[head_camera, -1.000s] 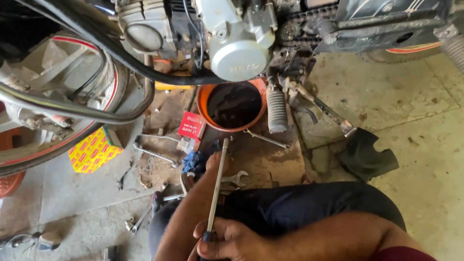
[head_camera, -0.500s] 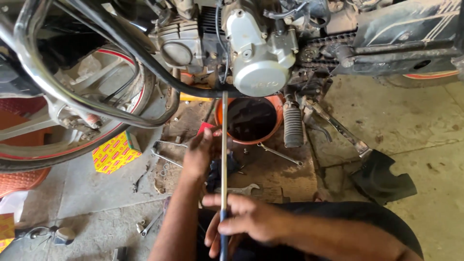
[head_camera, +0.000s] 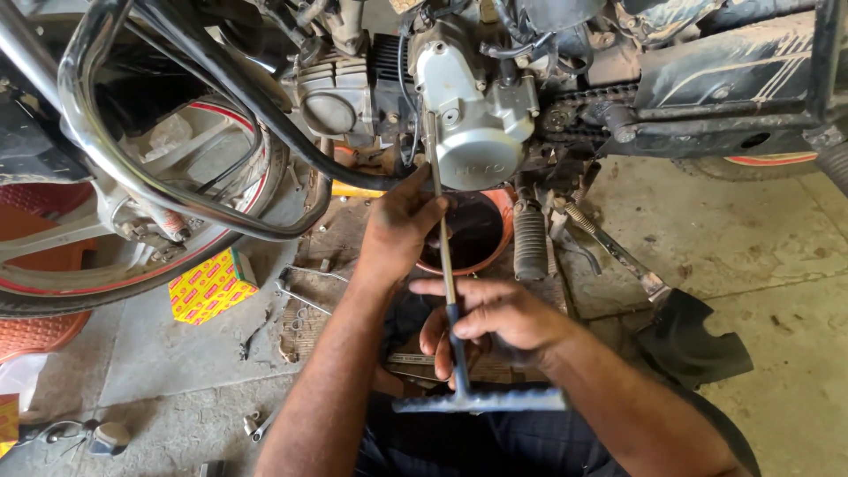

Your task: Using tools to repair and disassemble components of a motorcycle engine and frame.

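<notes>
I hold a long T-handle wrench [head_camera: 447, 291] with both hands. My left hand [head_camera: 399, 228] pinches its thin shaft high up, close to the silver engine cover [head_camera: 473, 115] of a motorcycle. My right hand [head_camera: 490, 320] grips the shaft lower down, just above the blurred cross handle [head_camera: 481, 402]. The tip of the shaft [head_camera: 432, 117] rests against the engine cover's left side. Behind the hands, below the engine, an orange pan [head_camera: 505, 212] holds dark oil.
A chrome crash guard [head_camera: 132, 168] and the front wheel [head_camera: 88, 265] fill the left. A yellow and red box [head_camera: 210, 284] and loose spanners [head_camera: 300, 296] lie on the floor. A footpeg [head_camera: 530, 243], a kick lever [head_camera: 618, 256] and a black rag [head_camera: 693, 340] are to the right.
I have raised the wrench from the floor tools up to the engine cover. My left hand slid up the shaft, and my view came closer to the engine.
</notes>
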